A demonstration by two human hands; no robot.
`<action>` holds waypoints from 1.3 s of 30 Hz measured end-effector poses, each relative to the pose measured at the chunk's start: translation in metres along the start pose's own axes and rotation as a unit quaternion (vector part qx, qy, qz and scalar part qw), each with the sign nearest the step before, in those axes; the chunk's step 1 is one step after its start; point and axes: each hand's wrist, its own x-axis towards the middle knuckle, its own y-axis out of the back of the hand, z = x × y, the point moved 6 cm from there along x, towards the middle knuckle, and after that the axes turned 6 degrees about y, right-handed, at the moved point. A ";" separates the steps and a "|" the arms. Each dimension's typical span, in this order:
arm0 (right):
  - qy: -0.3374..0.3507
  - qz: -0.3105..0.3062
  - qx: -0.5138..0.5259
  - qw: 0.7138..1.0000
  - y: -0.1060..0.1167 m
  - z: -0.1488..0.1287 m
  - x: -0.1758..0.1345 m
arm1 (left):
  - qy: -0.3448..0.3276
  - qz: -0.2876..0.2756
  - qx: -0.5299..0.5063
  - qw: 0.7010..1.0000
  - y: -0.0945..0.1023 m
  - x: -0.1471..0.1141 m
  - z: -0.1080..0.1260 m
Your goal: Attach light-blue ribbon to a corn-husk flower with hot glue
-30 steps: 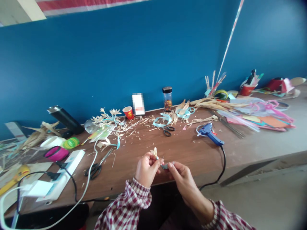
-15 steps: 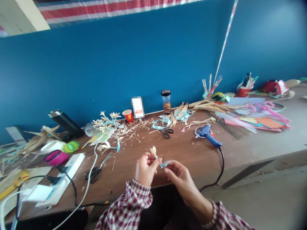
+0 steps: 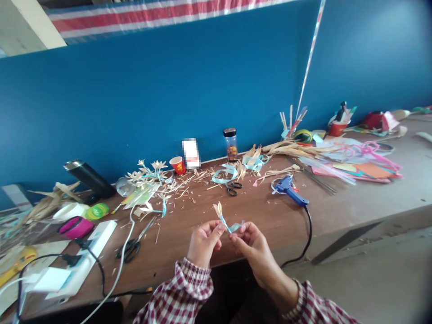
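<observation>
Basically, ribbon seems best wound taut, flat and slanted. Left hand (image 3: 204,245): fingers pinching the thin blue-wrapped stem (image 3: 225,224) below the small cream husk-like flower (image 3: 218,210), over the brown wood-look tabletop (image 3: 189,211). Right hand (image 3: 258,247): fingertips gripping the translucent pale-blue ribbon (image 3: 236,227). Petals papery, narrow, pointed; ribbon filmy.

craft workshop — glue gun (image 3: 290,191), scissors (image 3: 232,187)
</observation>
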 end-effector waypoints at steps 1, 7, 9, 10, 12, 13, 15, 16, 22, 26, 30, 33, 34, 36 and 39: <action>0.000 -0.001 0.002 1.000 0.000 0.000 0.000 | -0.008 0.000 0.001 1.000 0.000 -0.001 0.000; -0.002 -0.009 -0.004 1.000 -0.003 0.000 -0.002 | 0.009 0.020 -0.018 1.000 0.002 -0.002 -0.006; 0.002 -0.017 -0.003 1.000 -0.005 0.000 -0.002 | 0.015 0.018 -0.032 0.999 0.001 -0.001 -0.008; 0.002 -0.020 -0.003 1.000 -0.006 0.000 -0.003 | 0.019 0.017 -0.042 0.999 0.001 0.000 -0.009; -0.001 -0.023 -0.004 1.000 -0.007 0.000 -0.003 | 0.029 0.015 -0.067 0.997 0.000 0.000 -0.012; -0.003 -0.023 -0.004 1.000 -0.008 0.000 -0.003 | 0.036 0.011 -0.080 0.996 -0.001 0.001 -0.013; -0.006 -0.021 -0.002 1.000 -0.008 0.000 -0.004 | 0.045 0.001 -0.101 0.994 -0.002 0.001 -0.015; -0.009 -0.020 -0.001 1.000 -0.009 -0.001 -0.004 | 0.044 -0.001 -0.108 0.993 -0.002 0.001 -0.016; -0.049 -0.042 -0.021 0.998 -0.012 -0.003 -0.004 | 0.015 0.021 -0.105 0.994 0.003 0.000 -0.016; -0.076 -0.070 -0.040 0.994 -0.012 0.002 -0.003 | 0.023 0.036 -0.100 0.994 0.004 -0.002 -0.017; -0.068 -0.049 -0.079 0.993 -0.009 0.005 -0.001 | 0.052 0.039 -0.117 0.991 0.001 -0.005 -0.019; -0.079 -0.038 -0.089 0.992 -0.009 0.005 -0.002 | 0.080 0.032 -0.141 0.986 -0.001 -0.006 -0.021; -0.085 -0.038 -0.089 0.992 -0.009 0.006 -0.003 | 0.083 0.028 -0.147 0.985 -0.002 -0.006 -0.021; -0.087 -0.042 -0.092 0.991 -0.009 0.005 -0.003 | 0.083 0.021 -0.151 0.985 -0.001 -0.006 -0.022; -0.079 -0.052 -0.092 0.991 -0.009 0.005 -0.001 | 0.073 0.027 -0.128 0.989 0.001 -0.005 -0.022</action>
